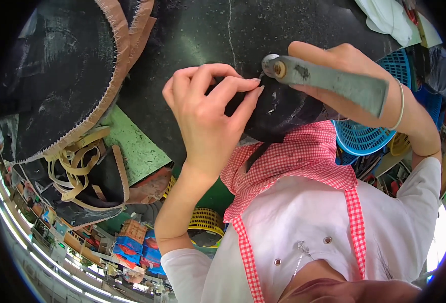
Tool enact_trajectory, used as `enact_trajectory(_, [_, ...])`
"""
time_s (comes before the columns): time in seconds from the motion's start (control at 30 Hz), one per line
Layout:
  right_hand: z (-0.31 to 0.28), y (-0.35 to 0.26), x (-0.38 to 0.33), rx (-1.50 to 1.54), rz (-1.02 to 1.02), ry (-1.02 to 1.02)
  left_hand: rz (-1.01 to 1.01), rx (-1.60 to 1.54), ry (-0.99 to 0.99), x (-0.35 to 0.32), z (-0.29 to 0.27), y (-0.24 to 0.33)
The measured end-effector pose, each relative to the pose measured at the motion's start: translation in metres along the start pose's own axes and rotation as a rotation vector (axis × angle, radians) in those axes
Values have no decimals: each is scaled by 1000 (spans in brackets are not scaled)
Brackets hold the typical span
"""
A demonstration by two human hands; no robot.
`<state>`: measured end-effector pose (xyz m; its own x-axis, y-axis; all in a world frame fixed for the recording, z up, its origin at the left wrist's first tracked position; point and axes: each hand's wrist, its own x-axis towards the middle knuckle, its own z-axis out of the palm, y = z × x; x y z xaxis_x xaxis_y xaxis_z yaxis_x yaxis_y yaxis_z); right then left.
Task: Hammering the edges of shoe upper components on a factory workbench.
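Gripping a hammer (329,81) over a dark counter (182,35)

Closed on the hammer, the right grip (345,59) wraps beneath its grey metal head, which reaches close to the left grip (202,108). There, thumb and forefinger nearly meet at the tips beside a black piece (271,121); whether they pinch anything small, I cannot tell. That piece lies at the counter's near edge, just beyond a red-and-white checked apron (293,161). Farther left spreads a black sheet (66,60) with tan, zigzag-stitched trim (122,50); near it are a green board (132,139) and tangled tan strips (79,170). A blue basket (364,139) shows below the right forearm, a yellow basket (206,218) beside the left.
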<state>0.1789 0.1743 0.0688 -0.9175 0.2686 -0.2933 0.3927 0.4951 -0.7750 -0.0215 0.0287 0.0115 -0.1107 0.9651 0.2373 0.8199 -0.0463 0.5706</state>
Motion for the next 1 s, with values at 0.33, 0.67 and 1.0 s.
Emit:
enact_trajectory(0.33, [3, -4, 6, -350, -89, 162, 62, 96, 10, 0, 5, 17])
enact_trajectory(0.67, [13, -3, -5, -218, -38, 112, -59, 88, 27, -18, -1, 12])
enact_trajectory(1.0, [2, -18, -1, -165, -222, 237, -30, 83, 76, -21, 5, 20])
